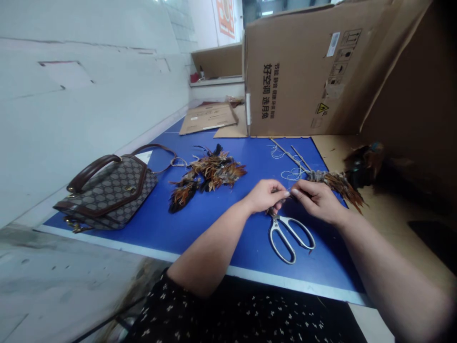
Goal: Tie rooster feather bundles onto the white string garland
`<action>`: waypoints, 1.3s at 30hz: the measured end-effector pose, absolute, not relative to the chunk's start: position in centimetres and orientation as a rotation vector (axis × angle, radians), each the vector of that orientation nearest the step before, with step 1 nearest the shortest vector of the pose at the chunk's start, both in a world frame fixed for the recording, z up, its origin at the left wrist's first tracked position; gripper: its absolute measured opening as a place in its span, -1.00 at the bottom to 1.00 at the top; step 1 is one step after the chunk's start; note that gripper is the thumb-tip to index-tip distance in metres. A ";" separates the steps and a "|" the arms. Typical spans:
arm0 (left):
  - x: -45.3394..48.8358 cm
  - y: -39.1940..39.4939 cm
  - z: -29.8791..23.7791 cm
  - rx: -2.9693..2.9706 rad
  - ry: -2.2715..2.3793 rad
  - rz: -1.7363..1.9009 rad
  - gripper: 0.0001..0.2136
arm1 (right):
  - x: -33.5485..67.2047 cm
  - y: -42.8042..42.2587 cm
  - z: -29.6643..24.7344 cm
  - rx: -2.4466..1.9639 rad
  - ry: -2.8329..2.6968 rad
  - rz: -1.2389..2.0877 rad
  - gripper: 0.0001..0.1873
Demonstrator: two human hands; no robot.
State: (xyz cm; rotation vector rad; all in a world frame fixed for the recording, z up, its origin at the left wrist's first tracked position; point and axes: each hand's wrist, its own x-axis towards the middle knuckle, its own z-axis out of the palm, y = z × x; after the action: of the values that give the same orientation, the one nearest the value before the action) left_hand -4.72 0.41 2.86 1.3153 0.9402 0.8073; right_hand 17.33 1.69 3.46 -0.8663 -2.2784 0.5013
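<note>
My left hand (pixel 268 196) is closed in a pinch over the blue table (pixel 221 228). Fingertip to fingertip with it, my right hand (pixel 319 202) pinches too. Something small and dark shows between the fingers, too small to name. Just below my left hand lie scissors (pixel 285 243) with silver handles, their blades partly hidden by the hand. Beyond my right hand rests a bundle of brown feathers (pixel 337 183) bound around thin sticks (pixel 291 156). Loose pale string (pixel 294 172) curls beside the sticks. Brown and black feathers (pixel 214 171) lie in a pile left of my hands.
A patterned handbag (pixel 110 190) with a brown handle sits on the left. Behind stands a large cardboard box (pixel 300 81), with flat cardboard pieces (pixel 209 116) beside it. More dark feathers (pixel 364 162) lie on cardboard at the right. A white wall (pixel 89 105) borders the left side.
</note>
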 end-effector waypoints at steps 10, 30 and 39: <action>-5.0 0.8 2.0 1.422 0.951 0.679 -0.78 | 17.4 1.4 4.0 -0.855 -2.221 0.587 -0.66; -4.6 1.0 1.6 1.197 0.801 0.778 -0.63 | 16.0 1.6 3.9 -0.874 -1.866 0.249 -0.83; -4.8 1.1 1.7 1.184 0.811 0.828 -0.60 | 16.1 2.1 2.9 -0.838 -2.015 0.352 -0.85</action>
State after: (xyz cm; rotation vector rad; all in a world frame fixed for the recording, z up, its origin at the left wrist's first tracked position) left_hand -4.78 1.10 1.73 1.1842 0.8106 0.8276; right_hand 16.05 2.11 2.87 -0.8378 -2.0149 0.3524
